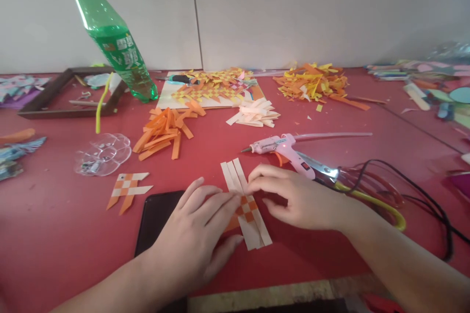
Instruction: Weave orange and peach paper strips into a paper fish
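Note:
A weave of paper strips (pixel 247 209), cream and orange in a checked pattern, lies on the red table in front of me. My left hand (pixel 201 225) holds its left side, fingertips pressing on the top edge and thumb near the lower edge, covering the orange ends. At the upper right edge, the curved fingertips of my right hand (pixel 290 195) touch the cream strips, with its thumb apart from the fingers. Left of my hands lies a smaller checked paper weave (pixel 128 186). A black phone (pixel 157 212) sits partly under my left hand.
Behind the weave are piles of orange strips (pixel 165 129), cream strips (pixel 257 112) and yellow-orange scraps (pixel 317 83). A pink glue gun (pixel 281 146) lies beyond my right hand, near scissors (pixel 323 168) and a black cable (pixel 435 195). A green bottle (pixel 117 44) stands back left by a dark frame (pixel 47 93).

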Tool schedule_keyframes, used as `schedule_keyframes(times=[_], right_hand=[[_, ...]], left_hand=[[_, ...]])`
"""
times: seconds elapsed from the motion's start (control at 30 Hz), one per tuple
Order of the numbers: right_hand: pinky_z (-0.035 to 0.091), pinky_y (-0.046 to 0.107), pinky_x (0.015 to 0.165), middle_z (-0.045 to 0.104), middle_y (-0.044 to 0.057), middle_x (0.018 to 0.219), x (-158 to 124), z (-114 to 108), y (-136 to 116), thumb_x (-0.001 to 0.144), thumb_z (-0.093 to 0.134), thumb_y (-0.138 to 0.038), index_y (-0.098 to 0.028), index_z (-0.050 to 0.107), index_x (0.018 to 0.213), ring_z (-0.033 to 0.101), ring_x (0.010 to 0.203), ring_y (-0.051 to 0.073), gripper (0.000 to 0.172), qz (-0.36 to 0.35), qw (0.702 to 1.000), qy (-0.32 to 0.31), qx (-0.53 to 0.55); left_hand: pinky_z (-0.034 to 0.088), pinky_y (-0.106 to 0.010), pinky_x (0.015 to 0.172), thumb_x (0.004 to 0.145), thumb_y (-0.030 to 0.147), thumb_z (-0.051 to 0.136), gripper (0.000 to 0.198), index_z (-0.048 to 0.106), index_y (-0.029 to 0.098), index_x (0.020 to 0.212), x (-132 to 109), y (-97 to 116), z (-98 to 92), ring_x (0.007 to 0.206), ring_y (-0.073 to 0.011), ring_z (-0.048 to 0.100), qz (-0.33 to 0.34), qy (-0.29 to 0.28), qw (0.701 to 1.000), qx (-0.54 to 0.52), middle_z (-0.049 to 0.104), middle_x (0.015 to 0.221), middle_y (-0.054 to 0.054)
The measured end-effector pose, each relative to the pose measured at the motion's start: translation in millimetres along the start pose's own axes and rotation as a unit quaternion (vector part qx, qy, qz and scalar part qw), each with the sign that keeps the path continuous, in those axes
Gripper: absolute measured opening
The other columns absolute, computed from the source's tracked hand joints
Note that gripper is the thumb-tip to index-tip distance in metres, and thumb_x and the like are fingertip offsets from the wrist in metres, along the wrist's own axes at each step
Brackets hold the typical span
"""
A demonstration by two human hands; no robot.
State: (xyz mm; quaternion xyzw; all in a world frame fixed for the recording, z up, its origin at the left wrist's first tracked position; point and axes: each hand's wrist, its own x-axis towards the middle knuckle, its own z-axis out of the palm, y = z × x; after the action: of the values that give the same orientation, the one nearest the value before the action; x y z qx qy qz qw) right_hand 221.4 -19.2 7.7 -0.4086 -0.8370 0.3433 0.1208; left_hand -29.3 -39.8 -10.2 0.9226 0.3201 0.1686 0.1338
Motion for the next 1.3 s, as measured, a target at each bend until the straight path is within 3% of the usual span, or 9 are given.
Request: schedule_keyframes(times=[0.33,0.43,0.6,0.7,0.87,1.1,1.23,1.3], right_hand=[[0.052,0.035,0.086,0.065,0.01,0.11,4.7,10.7,7.6,0.093,0.053,-0.016,-0.018,0.072,0.103,0.061,0.098,0.019,0.021,-0.137,0.982,0.048,-0.124],[0.051,0.036,0.09,0.065,0.01,0.114,5.5,9.2,6.6,0.09,0.054,-0.012,-0.019,0.072,0.1,0.06,0.102,0.018,0.022,-0.145,0.982,0.052,-0.11],[0.042,0.043,0.104,0.056,0.007,0.137,2.1,1.2,3.1,0.072,0.058,-0.001,-0.022,0.069,0.111,0.048,0.119,0.023,0.045,-0.136,0.984,-0.003,-0.112],[0.04,0.046,0.105,0.056,0.008,0.136,1.5,1.1,3.9,0.076,0.06,-0.004,-0.021,0.072,0.104,0.042,0.125,0.026,0.034,-0.136,0.981,0.009,-0.135],[0.044,0.043,0.101,0.065,0.009,0.124,6.5,7.8,6.5,0.089,0.058,-0.014,-0.02,0.07,0.111,0.047,0.121,0.023,0.026,-0.17,0.976,0.037,-0.134],[0.047,0.04,0.096,0.069,0.009,0.109,11.5,11.7,8.2,0.095,0.051,-0.015,-0.018,0.066,0.109,0.057,0.107,0.02,0.021,-0.181,0.977,0.096,-0.063],[0.05,0.033,0.087,0.068,0.006,0.096,8.5,12.2,1.4,0.095,0.049,-0.012,-0.018,0.065,0.106,0.06,0.097,0.016,0.02,-0.15,0.979,0.129,0.045],[0.052,0.027,0.075,0.068,0.004,0.089,6.0,13.7,-3.3,0.096,0.047,-0.015,-0.018,0.063,0.108,0.064,0.083,0.013,0.02,-0.099,0.979,0.124,0.132]], left_hand=[[0.038,-0.056,0.108,0.083,0.009,0.052,0.044,0.054,0.02,0.125,3.3,0.7,-2.9,0.11,-0.0249,0.058,-0.064,0.004,0.992,-0.106,0.069,0.115,-0.007],[0.039,-0.055,0.107,0.084,0.008,0.05,0.046,0.052,0.021,0.128,3.3,-0.2,-4.8,0.111,-0.025,0.057,-0.066,-0.004,0.99,-0.124,0.068,0.116,-0.007],[0.043,-0.054,0.105,0.083,0.005,0.048,0.045,0.054,0.019,0.125,4.3,-0.3,-5.5,0.109,-0.0251,0.058,-0.061,0.008,0.99,-0.124,0.069,0.115,-0.007],[0.044,-0.053,0.104,0.082,0.003,0.047,0.043,0.057,0.019,0.121,4.7,-0.4,-4.6,0.107,-0.0243,0.058,-0.059,0.018,0.991,-0.119,0.071,0.111,-0.006],[0.043,-0.054,0.106,0.082,0.001,0.043,0.047,0.057,0.019,0.123,2.9,-2.4,-1.4,0.108,-0.024,0.06,-0.064,0.012,0.991,-0.119,0.071,0.113,-0.008],[0.04,-0.056,0.107,0.089,0.015,0.05,0.038,0.055,0.02,0.126,1.2,-1.2,-8.3,0.109,-0.0249,0.06,-0.062,0.017,0.988,-0.14,0.069,0.113,-0.009],[0.056,-0.043,0.09,0.078,0.045,0.075,0.059,0.054,0.02,0.127,0.5,-1.0,-12.2,0.105,-0.0271,0.064,-0.047,0.037,0.981,-0.186,0.069,0.113,-0.011],[0.059,-0.036,0.084,0.073,0.046,0.08,0.063,0.053,0.024,0.125,0.3,-1.7,-12.3,0.098,-0.024,0.068,-0.074,0.036,0.966,-0.247,0.071,0.111,-0.008]])
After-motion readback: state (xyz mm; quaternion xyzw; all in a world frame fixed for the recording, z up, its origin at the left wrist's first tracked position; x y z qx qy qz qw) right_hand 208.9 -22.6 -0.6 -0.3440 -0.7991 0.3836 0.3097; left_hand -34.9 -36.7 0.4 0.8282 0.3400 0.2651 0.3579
